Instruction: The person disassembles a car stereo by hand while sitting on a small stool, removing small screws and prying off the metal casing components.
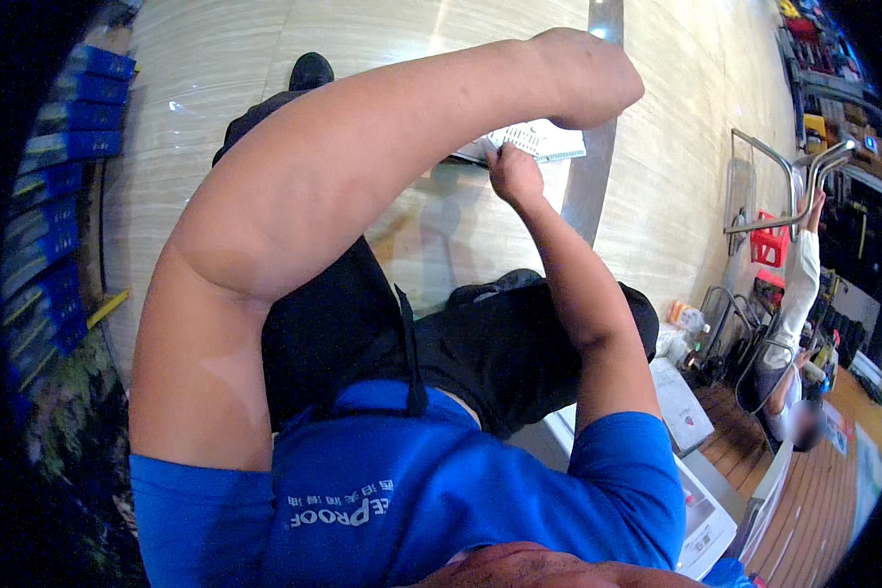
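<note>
A flat white panel with rows of slots point(534, 140) is held out over the pale floor, beyond my knees. My right hand point(516, 176) is closed at its near edge, fingers and thumb pinched together. From the left, my bent left arm reaches across to the far side of the panel. My left hand point(590, 80) is curled, its back toward me, just above the panel's far right part. Its fingers are tucked out of sight, so whatever they grip is hidden. Part of the panel lies behind my left forearm.
Blue boxes point(69, 186) are stacked along the left. To the right stand a metal tube-frame chair point(789, 186), a red crate point(769, 240) and a plastic bottle point(688, 316). Another person point(799, 284) is at the far right. A dark strip point(598, 176) crosses the floor.
</note>
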`<state>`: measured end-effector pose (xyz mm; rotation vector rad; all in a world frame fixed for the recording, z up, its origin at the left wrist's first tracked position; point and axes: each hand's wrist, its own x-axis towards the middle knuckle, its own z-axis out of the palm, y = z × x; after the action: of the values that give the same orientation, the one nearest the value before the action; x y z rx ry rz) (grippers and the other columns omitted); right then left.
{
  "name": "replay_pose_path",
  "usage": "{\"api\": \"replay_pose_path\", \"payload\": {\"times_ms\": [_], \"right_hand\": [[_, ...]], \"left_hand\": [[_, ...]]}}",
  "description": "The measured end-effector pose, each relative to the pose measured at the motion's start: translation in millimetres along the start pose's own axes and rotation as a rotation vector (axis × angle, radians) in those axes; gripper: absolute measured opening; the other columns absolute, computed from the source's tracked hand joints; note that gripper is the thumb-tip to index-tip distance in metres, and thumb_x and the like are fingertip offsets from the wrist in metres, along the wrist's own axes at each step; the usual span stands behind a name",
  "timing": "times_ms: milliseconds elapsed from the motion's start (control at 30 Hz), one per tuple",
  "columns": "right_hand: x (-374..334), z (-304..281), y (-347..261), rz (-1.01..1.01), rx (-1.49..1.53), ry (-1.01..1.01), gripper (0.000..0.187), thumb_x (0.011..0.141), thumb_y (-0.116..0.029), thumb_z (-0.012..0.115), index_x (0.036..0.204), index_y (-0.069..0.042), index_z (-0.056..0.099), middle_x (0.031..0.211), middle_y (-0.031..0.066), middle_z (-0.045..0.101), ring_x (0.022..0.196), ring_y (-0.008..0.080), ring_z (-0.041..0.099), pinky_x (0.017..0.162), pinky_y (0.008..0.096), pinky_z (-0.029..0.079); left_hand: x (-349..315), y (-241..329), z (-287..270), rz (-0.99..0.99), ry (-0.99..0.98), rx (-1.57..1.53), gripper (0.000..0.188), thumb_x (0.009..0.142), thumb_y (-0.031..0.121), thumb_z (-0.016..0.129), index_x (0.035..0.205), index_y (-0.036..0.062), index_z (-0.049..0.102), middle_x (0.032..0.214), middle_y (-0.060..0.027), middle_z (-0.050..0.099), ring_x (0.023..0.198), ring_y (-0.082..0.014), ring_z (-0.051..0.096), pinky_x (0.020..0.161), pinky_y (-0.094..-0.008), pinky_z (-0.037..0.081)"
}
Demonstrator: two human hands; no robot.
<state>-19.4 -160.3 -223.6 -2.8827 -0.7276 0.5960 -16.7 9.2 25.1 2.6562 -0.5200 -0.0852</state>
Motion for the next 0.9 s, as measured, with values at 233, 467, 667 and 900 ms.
{"api": "replay_pose_path", "payload": {"times_ms": [233,467,667,900], "right_hand": [[-15.6,-50.4,17.4,-0.057,0.18,0.169,0.024,0.081,-0.008,0.054,0.099,0.006,0.062,0.092,0.0309,0.063,0.091,0.0463,0.061,0.086,0.0515,0.049],[-56.5,-106.5,29.8,-0.194,0.208,0.254,0.03,0.087,-0.008,0.063,0.116,-0.007,0.067,0.096,0.0195,0.067,0.089,0.0336,0.066,0.081,0.0401,0.052],[-85.6,-149.2,36.9,-0.151,0.515,0.391,0.026,0.09,-0.011,0.063,0.115,-0.002,0.065,0.097,0.0201,0.069,0.088,0.0327,0.068,0.079,0.0367,0.053],[-89.1,-164.5,37.2,-0.157,0.689,0.501,0.026,0.093,-0.011,0.062,0.116,0.0,0.064,0.092,0.0095,0.069,0.076,0.0154,0.064,0.068,0.0268,0.051]], "left_hand": [[-2.5,-10.0,3.0,0.051,0.028,0.054,0.019,0.08,0.005,0.06,0.095,0.0038,0.072,0.095,-0.0191,0.07,0.091,-0.0347,0.068,0.077,-0.0447,0.054],[-12.3,-2.4,-11.4,0.103,-0.012,-0.095,0.018,0.085,0.013,0.061,0.096,0.002,0.07,0.095,-0.0212,0.069,0.094,-0.0368,0.066,0.081,-0.0468,0.052],[2.6,7.4,-2.1,0.048,-0.125,0.009,0.027,0.09,0.025,0.06,0.1,0.0011,0.067,0.1,-0.0222,0.067,0.099,-0.0388,0.063,0.087,-0.0467,0.049],[6.1,22.1,10.7,0.046,-0.086,-0.053,0.028,0.091,0.026,0.059,0.102,0.0015,0.066,0.102,-0.023,0.066,0.1,-0.0403,0.061,0.087,-0.0479,0.047]]}}
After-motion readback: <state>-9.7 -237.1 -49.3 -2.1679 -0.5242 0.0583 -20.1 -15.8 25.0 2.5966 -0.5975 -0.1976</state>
